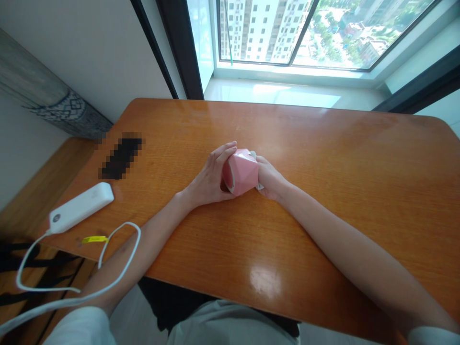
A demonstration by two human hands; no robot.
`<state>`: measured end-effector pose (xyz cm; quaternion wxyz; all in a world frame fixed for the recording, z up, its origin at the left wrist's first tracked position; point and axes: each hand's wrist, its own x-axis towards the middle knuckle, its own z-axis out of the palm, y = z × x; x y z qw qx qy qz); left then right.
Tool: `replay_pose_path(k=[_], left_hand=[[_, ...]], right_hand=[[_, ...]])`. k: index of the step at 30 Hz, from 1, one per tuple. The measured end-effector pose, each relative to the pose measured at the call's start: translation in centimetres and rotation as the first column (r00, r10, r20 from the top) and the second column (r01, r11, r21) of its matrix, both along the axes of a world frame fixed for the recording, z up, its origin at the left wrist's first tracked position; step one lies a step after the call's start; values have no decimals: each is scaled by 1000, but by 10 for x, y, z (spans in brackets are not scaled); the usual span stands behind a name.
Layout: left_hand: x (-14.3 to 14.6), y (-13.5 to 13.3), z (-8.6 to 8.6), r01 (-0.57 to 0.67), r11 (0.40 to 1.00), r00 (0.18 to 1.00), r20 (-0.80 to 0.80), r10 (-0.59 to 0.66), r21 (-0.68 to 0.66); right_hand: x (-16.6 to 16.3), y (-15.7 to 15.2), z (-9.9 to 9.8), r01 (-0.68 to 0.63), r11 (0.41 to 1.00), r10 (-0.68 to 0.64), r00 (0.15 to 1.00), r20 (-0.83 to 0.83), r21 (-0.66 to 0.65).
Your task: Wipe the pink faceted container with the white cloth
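Note:
A pink faceted cup (244, 172) lies tilted on its side between my two hands, above the middle of the wooden table. Its open end faces left. My left hand (214, 173) curves around that rim, fingers over the top and thumb underneath. At the opposite end my right hand (269, 176) is closed against the cup. Small pale grey-white bits show at the right fingers; whether they are a handle or a cloth I cannot make out.
On the table's (345, 191) left side lie a white power bank (82, 207) with a cable, and a pixelated dark object (121, 158). The white cable (124, 270) with a yellow tag (94, 239) loops across my left forearm. A window (287, 33) stands beyond the far edge.

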<state>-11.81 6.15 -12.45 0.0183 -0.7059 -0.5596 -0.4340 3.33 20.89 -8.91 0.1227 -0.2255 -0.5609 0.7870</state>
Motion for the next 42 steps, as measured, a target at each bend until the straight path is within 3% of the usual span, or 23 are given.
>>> replay_pose_path(k=[5,12,22,42], left_hand=[[1,-2,7,-84,996,989,-120,85,7],[-2,-1,12,3,1000,995,-95,-3,-2],[-1,0,12,50,998,995,-83,-46,39],[-1,-3,10,-16,995,988,153,30,-95]], right_hand=[[1,-1,-2,22,1000,-23,998,-55,-10],[1,0,-11,69,988,-49,989,-142,140],[5,1,-21,73,972,-27,979,-202,224],[7,1,-13,101,887,5,974,-227,450]])
